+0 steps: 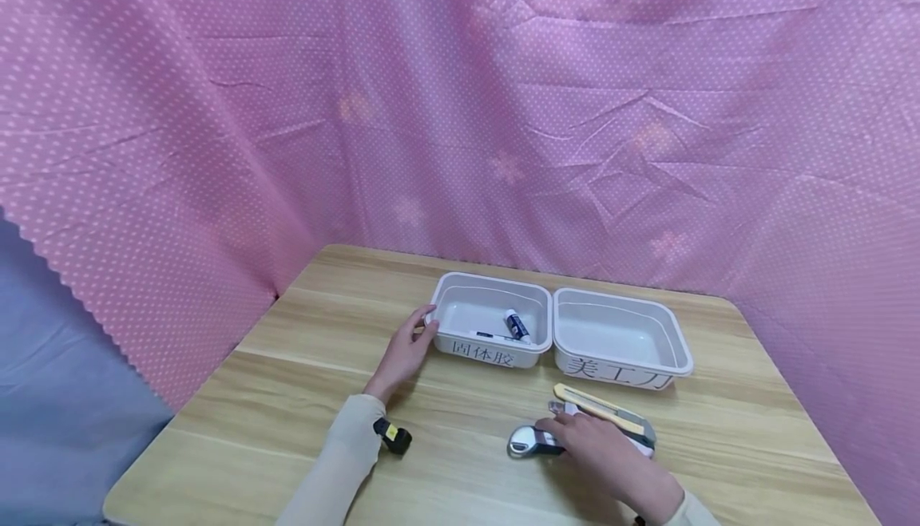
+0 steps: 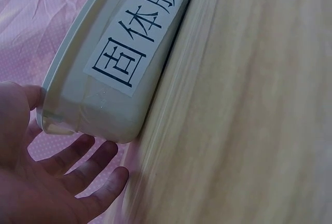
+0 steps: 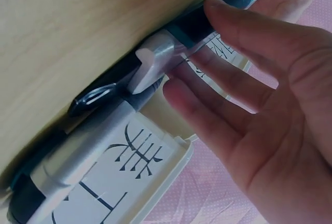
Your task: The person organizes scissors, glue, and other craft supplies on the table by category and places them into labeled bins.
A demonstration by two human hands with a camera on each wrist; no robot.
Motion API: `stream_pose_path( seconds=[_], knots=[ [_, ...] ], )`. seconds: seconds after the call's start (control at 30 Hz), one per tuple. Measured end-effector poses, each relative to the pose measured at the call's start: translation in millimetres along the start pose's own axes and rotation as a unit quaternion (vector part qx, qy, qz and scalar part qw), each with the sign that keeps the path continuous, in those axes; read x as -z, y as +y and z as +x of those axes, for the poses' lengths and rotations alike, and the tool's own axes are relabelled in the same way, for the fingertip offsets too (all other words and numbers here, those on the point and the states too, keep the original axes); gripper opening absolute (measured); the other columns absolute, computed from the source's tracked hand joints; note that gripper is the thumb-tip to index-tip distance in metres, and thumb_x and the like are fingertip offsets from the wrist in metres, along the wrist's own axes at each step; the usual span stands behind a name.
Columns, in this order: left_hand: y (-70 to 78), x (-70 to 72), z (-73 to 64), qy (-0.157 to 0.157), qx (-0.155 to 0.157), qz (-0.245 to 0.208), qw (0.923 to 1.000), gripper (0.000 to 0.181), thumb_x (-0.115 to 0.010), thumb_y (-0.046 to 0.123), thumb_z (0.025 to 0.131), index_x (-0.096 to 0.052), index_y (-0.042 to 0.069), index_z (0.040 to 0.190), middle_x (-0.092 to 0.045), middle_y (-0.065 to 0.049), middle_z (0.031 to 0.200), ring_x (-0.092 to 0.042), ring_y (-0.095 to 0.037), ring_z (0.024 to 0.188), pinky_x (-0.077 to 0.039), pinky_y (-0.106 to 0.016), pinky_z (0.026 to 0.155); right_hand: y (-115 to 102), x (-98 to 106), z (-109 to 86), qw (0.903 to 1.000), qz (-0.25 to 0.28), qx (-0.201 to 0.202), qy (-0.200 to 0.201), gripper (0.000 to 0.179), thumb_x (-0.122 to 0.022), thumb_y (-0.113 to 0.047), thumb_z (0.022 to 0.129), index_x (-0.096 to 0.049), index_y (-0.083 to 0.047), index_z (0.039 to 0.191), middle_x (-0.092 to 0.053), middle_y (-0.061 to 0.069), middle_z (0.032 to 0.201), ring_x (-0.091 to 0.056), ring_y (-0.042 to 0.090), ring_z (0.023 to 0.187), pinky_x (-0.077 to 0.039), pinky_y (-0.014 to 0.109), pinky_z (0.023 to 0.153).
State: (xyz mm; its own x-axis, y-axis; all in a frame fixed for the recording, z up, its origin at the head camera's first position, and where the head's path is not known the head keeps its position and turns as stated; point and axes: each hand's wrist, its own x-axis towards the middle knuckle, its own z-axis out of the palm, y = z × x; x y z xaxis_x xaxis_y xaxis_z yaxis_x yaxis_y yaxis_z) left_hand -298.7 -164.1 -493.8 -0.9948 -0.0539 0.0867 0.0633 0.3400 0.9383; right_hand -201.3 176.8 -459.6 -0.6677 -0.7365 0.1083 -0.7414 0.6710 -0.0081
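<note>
My left hand (image 1: 405,354) holds the left rim of a white plastic box (image 1: 492,278); its thumb and forefinger are at the rim, the other fingers loosely spread below. Inside that box lie a blue-and-white glue stick (image 1: 516,324) and a thin pen-like item (image 1: 496,337). My right hand (image 1: 600,450) is over a small pile near the front, thumb and fingers on either side of a dark, teal-trimmed tool (image 3: 189,27) with a rounded pale end. Beside it lie a yellow utility knife (image 1: 596,405) and a silver-and-black cutter (image 3: 83,146), partly hidden by the hand in the head view.
A second white box (image 1: 618,302) stands right against the first, at the back of the wooden table (image 1: 302,390). Both boxes carry printed paper labels on their fronts. Pink dotted cloth (image 1: 460,111) hangs behind and on both sides.
</note>
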Motion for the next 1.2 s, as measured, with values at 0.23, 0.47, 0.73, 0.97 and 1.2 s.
stream_pose_path(
  seconds=[0.23, 0.47, 0.73, 0.97, 1.2],
  knots=[
    [0.1, 0.4, 0.1, 0.0, 0.002, -0.001, 1.0, 0.052, -0.052, 0.043, 0.107, -0.043, 0.028, 0.155, -0.053, -0.016, 0.146, -0.061, -0.031, 0.121, -0.05, -0.05, 0.106, 0.2, -2.7, -0.8, 0.9999, 0.013, -0.005, 0.001, 0.049, -0.08, -0.001, 0.077, -0.069, -0.017, 0.123, -0.072, 0.005, 0.1, -0.069, 0.019, 0.084, -0.059, 0.035, 0.073],
    [-1.0, 0.0, 1.3, -0.001, -0.005, 0.003, 1.0, 0.052, -0.051, 0.044, 0.107, -0.044, 0.026, 0.155, -0.053, -0.016, 0.146, -0.062, -0.032, 0.121, -0.051, -0.05, 0.106, -0.5, -4.4, -0.4, 0.9998, 0.022, 0.0, 0.003, 0.048, -0.077, 0.002, 0.078, -0.069, -0.017, 0.122, -0.072, 0.005, 0.099, -0.069, 0.02, 0.085, -0.059, 0.035, 0.076],
    [-2.1, -0.6, 0.9, 0.001, -0.009, 0.001, 1.0, 0.052, -0.052, 0.044, 0.106, -0.045, 0.025, 0.154, -0.054, -0.017, 0.145, -0.063, -0.032, 0.119, -0.052, -0.05, 0.105, 0.3, -4.7, 0.3, 0.9993, 0.035, -0.01, -0.012, 0.046, -0.078, -0.002, 0.079, -0.069, -0.018, 0.122, -0.071, 0.004, 0.096, -0.068, 0.018, 0.082, -0.058, 0.033, 0.071],
    [-2.1, -0.7, 1.3, 0.003, -0.009, 0.003, 0.9999, 0.05, -0.052, 0.041, 0.107, -0.045, 0.025, 0.154, -0.055, -0.017, 0.144, -0.063, -0.033, 0.118, -0.052, -0.05, 0.104, 1.1, -3.1, -1.4, 0.9993, 0.036, -0.009, -0.004, 0.046, -0.081, -0.006, 0.079, -0.07, -0.019, 0.121, -0.071, 0.002, 0.096, -0.067, 0.017, 0.081, -0.057, 0.031, 0.069],
    [-1.2, -0.4, 1.0, 0.004, -0.007, 0.005, 1.0, 0.05, -0.051, 0.042, 0.107, -0.045, 0.026, 0.154, -0.055, -0.017, 0.144, -0.063, -0.033, 0.119, -0.052, -0.05, 0.105, -1.5, -0.2, -0.6, 0.9996, 0.027, 0.0, 0.003, 0.049, -0.084, -0.008, 0.076, -0.07, -0.02, 0.122, -0.072, -0.001, 0.099, -0.067, 0.015, 0.083, -0.058, 0.031, 0.07]
  ],
)
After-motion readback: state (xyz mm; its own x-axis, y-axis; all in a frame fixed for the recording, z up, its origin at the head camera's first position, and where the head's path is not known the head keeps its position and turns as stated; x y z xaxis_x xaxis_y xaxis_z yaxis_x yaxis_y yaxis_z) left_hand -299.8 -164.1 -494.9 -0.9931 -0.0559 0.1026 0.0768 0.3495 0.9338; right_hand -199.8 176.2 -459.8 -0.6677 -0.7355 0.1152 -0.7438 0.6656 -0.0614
